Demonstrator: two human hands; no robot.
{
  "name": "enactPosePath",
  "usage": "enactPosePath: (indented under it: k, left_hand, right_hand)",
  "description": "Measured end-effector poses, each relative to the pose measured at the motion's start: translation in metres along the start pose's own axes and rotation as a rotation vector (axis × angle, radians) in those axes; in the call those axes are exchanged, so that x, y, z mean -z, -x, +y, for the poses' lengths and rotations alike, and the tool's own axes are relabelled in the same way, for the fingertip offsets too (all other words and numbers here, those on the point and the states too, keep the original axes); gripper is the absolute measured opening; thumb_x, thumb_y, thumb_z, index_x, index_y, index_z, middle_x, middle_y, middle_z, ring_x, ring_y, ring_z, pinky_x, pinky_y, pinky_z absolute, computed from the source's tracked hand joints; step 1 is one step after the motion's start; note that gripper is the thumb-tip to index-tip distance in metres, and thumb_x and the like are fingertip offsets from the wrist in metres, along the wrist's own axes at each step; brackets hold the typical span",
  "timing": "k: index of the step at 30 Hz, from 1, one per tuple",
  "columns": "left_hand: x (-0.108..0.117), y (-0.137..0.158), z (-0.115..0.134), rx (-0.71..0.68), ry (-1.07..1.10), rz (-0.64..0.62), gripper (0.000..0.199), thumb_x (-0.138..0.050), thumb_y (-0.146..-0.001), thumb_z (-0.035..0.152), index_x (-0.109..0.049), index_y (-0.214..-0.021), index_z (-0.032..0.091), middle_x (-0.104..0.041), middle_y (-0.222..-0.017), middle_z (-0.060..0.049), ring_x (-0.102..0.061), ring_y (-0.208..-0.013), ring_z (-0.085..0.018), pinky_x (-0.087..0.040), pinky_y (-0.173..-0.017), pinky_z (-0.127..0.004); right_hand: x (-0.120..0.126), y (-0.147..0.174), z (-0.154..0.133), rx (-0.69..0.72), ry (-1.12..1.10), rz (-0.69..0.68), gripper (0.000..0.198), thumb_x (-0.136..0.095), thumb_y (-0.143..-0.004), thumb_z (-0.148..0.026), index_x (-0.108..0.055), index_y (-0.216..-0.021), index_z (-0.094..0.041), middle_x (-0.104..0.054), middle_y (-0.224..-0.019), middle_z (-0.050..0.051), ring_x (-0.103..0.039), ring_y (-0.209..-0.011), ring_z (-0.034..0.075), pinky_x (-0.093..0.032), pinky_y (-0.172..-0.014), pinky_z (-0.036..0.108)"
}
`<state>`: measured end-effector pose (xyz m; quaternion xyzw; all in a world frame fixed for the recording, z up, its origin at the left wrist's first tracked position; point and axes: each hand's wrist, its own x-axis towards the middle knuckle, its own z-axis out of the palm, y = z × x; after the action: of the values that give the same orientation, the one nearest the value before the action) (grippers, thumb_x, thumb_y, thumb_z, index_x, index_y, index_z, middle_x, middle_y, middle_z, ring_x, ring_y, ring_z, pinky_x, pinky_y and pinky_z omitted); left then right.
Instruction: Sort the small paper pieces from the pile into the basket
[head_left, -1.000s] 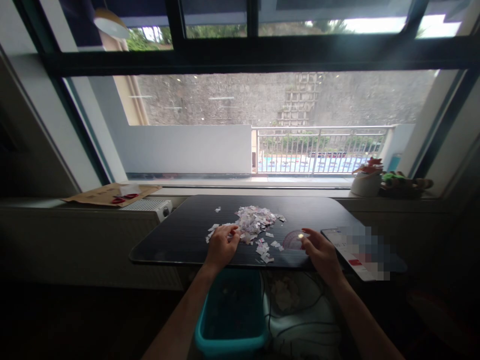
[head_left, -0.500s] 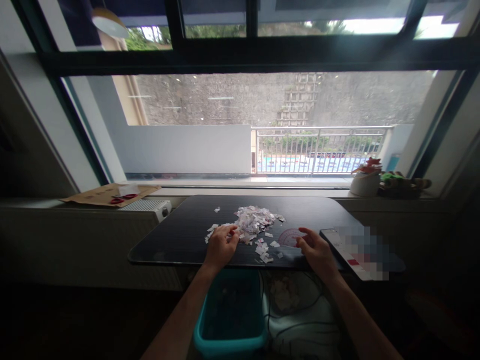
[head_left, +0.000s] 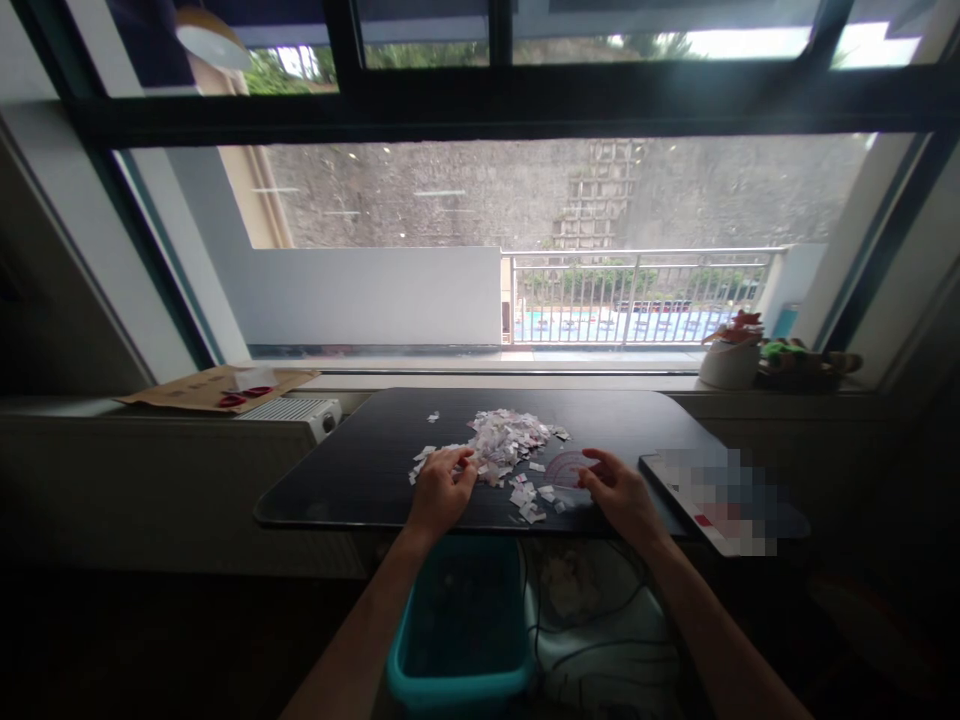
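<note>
A heap of small cut paper scraps (head_left: pixel 508 438) lies on the dark table, with a few loose pieces spread in front of it. My left hand (head_left: pixel 444 490) rests at the heap's near left edge, fingers loosely bent, thumb and forefinger slightly apart, no held thing visible. A clear protractor with reddish markings (head_left: pixel 564 468) is pinched at its right end between the thumb and fingers of my right hand (head_left: pixel 619 490). It stands just right of the loose scraps, its curved edge toward the heap.
Beneath the front edge of the table (head_left: pixel 330 470) sits a teal plastic bin (head_left: pixel 461 688), beside dark cables. A partly blurred flat item (head_left: pixel 682 490) lies at the table's right. On the left ledge, red-handled scissors (head_left: pixel 244 396) rest on brown paper (head_left: pixel 176 388). A white pot (head_left: pixel 729 366) stands by the window.
My right hand has moved a little left with the protractor, bringing it closer to the loose scraps. My left hand has stayed nearly still.
</note>
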<state>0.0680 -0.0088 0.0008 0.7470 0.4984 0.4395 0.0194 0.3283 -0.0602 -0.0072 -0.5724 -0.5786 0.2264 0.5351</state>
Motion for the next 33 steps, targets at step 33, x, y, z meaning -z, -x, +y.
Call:
enactPosePath:
  k: [33]
  left_hand:
    - [-0.001,0.001,-0.002,0.008,0.004,-0.001,0.024,-0.050,-0.079,0.031,-0.064,-0.093,0.018,-0.065,-0.087,-0.006,-0.057,-0.089,-0.020,-0.047,-0.081,-0.033]
  right_hand:
    - [0.017,0.018,-0.005,-0.037,-0.062,0.025,0.032,-0.054,-0.072,-0.030,-0.060,-0.099,-0.015,-0.057,-0.064,-0.001,-0.054,-0.058,0.013,-0.044,-0.056,0.024]
